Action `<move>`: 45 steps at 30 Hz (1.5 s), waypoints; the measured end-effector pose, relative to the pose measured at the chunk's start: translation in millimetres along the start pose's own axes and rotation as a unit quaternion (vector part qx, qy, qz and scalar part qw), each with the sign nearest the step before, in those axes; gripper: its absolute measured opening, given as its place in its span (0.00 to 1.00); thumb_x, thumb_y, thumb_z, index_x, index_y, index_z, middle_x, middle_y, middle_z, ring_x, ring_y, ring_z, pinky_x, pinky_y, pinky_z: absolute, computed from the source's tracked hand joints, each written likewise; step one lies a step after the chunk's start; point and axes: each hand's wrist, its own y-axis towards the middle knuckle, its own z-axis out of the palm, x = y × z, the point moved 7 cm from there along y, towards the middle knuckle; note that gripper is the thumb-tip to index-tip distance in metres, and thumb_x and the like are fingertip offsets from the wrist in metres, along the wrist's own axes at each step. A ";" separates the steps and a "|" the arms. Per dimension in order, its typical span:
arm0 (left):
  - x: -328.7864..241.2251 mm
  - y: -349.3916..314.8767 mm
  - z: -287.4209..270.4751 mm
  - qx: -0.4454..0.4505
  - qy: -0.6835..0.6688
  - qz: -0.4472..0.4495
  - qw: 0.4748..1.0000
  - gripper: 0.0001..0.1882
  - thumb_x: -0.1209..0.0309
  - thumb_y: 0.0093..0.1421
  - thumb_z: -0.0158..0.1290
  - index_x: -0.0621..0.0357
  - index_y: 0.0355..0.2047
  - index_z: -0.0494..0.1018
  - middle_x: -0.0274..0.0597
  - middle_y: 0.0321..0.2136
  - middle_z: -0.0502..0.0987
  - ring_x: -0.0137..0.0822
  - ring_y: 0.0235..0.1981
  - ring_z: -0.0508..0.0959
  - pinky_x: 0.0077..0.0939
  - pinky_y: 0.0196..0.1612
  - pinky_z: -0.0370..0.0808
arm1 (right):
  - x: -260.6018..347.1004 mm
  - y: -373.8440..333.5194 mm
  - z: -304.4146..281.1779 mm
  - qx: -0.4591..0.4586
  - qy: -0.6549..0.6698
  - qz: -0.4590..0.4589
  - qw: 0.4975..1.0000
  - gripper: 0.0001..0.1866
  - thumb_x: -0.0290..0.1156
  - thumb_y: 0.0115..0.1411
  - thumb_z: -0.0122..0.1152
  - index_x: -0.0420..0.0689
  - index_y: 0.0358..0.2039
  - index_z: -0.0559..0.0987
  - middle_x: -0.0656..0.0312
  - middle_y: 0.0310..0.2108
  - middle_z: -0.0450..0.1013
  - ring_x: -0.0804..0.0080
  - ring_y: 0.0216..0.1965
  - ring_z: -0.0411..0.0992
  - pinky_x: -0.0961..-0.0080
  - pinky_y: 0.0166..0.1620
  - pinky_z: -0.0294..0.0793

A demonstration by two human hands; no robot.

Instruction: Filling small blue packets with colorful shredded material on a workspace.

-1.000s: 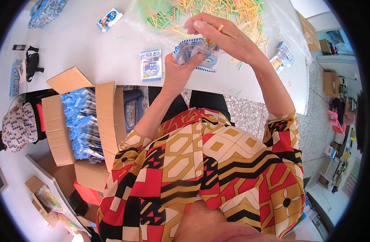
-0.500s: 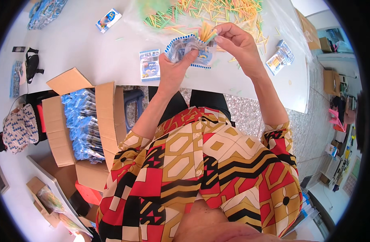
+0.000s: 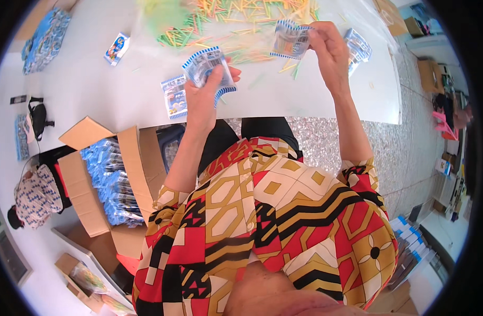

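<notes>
My left hand (image 3: 202, 102) is closed around a blue-and-white plastic packet (image 3: 203, 62), thumb pressed on its front; a second striped edge shows below, so there may be more than one packet there. Further right, my right hand (image 3: 330, 55) pinches the edge of another blue-striped packet (image 3: 291, 42), with yellowish contents showing through its clear part. Beyond both hands lies a loose heap of thin yellow, green and orange sticks (image 3: 246, 13). One packet (image 3: 173, 97) rests on the table left of my left hand. Just past my right wrist is another packet (image 3: 359, 45), partly hidden.
A small white-and-blue packet (image 3: 116, 48) and a pile of packets (image 3: 47, 39) lie to the left on the white table (image 3: 283, 100). Below the edge stands an open cardboard box (image 3: 83, 195) full of blue packets. A black strapped item (image 3: 37, 120) and another person (image 3: 38, 197) are far left.
My hands have moved apart. My right hand, earlier at the open packet's mouth with sticks, now holds a packet off to the right. The left hand has shifted left with packaging.
</notes>
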 end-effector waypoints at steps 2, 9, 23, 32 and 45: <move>4.1 1.3 9.1 0.028 0.006 -0.005 1.000 0.15 0.70 0.61 0.46 0.68 0.44 0.68 0.46 0.30 0.77 0.34 0.31 0.78 0.25 0.37 0.74 | -30.6 -8.0 -14.3 0.027 -0.083 0.070 0.994 0.06 0.30 0.61 0.48 0.43 0.36 0.71 0.71 0.24 0.67 0.86 0.27 0.63 0.87 0.32 0.64; 16.9 -2.0 11.7 0.031 0.011 -0.058 0.998 0.16 0.68 0.61 0.45 0.67 0.45 0.68 0.47 0.32 0.77 0.34 0.34 0.77 0.27 0.39 0.74 | -92.8 -25.6 -82.4 -0.072 0.032 0.157 0.984 0.08 0.32 0.62 0.48 0.46 0.40 0.71 0.69 0.29 0.71 0.84 0.32 0.67 0.82 0.36 0.67; 6.1 -8.7 -14.5 0.052 0.004 -0.043 0.998 0.12 0.70 0.57 0.51 0.68 0.37 0.72 0.46 0.29 0.78 0.31 0.29 0.78 0.23 0.35 0.74 | -36.6 -23.2 -50.0 -0.074 -0.283 0.028 0.956 0.13 0.30 0.56 0.55 0.44 0.42 0.72 0.61 0.35 0.73 0.74 0.36 0.71 0.77 0.38 0.71; 9.0 -14.8 -17.5 -0.004 0.098 0.021 0.995 0.11 0.72 0.57 0.52 0.66 0.37 0.73 0.43 0.29 0.78 0.27 0.29 0.77 0.19 0.35 0.73 | 21.8 -22.3 119.7 0.265 -0.114 0.064 0.955 0.05 0.28 0.53 0.60 0.41 0.29 0.76 0.65 0.22 0.72 0.82 0.24 0.68 0.85 0.27 0.65; 0.0 -25.7 -46.6 0.056 -0.077 -0.060 0.994 0.14 0.74 0.54 0.54 0.61 0.42 0.71 0.39 0.35 0.77 0.28 0.34 0.77 0.22 0.38 0.75 | 55.5 -15.3 150.4 0.322 -0.094 -0.053 0.941 0.06 0.26 0.56 0.55 0.38 0.34 0.76 0.61 0.24 0.72 0.78 0.27 0.68 0.81 0.31 0.68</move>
